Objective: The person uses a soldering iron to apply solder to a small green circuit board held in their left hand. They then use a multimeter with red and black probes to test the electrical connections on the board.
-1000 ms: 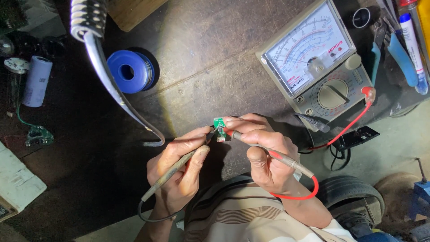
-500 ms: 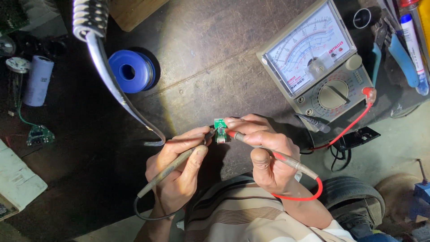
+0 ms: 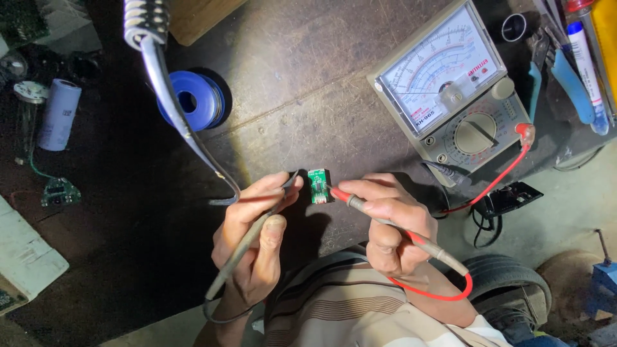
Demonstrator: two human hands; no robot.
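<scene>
A small green rectangular circuit board [image 3: 317,186] is held just above the dark worn surface [image 3: 308,96], its long axis running from 12 to 6 o'clock. The left hand [image 3: 254,238] is closed around a grey probe [image 3: 247,247], pointing toward 1 o'clock. The right hand [image 3: 392,222] grips a red-tipped probe [image 3: 344,196], touching the board's right edge. The grey probe's tip is hard to make out.

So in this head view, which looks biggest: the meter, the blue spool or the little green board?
1. Analog meter
2. Blue spool
3. Green board, smallest though held nearer the camera.
</scene>
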